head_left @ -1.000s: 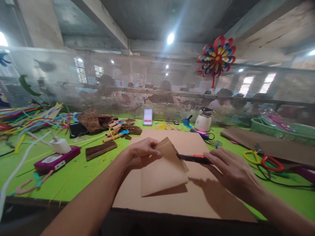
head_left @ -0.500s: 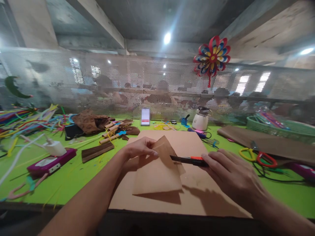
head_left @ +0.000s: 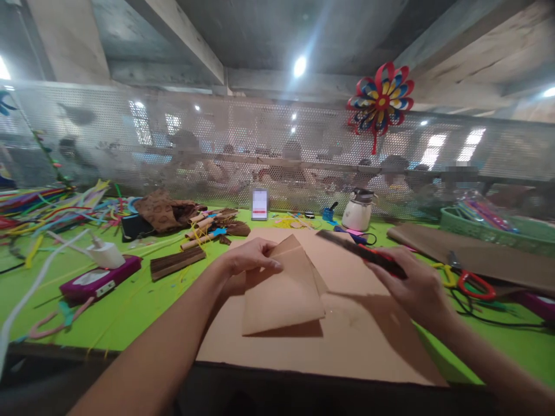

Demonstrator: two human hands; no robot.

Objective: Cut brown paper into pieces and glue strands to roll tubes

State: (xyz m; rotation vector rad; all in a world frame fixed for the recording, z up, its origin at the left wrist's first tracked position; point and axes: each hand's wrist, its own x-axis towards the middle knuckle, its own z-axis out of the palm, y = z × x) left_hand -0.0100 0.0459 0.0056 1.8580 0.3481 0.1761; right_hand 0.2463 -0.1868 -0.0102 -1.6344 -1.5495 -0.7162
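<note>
My left hand (head_left: 251, 261) pinches the top corner of a folded brown paper piece (head_left: 281, 292) and holds it slightly raised over a large brown cardboard sheet (head_left: 347, 341). Raised above the sheet, my right hand (head_left: 414, 289) grips a black and red utility knife (head_left: 359, 249). Its blade end points up and to the left, away from the paper. The knife is clear of the folded piece.
The green table (head_left: 130, 300) carries a magenta box with a white charger (head_left: 97, 277), brown paper strips and rolls (head_left: 203, 237), coloured strips at the far left, a phone (head_left: 260, 204), a white pot (head_left: 358, 211), scissors (head_left: 470, 283) and a green basket (head_left: 498, 226). A perforated screen stands behind.
My right hand has lifted the knife off the folded paper and swung it up to the right. The left hand keeps its pinch, and the paper has settled lower.
</note>
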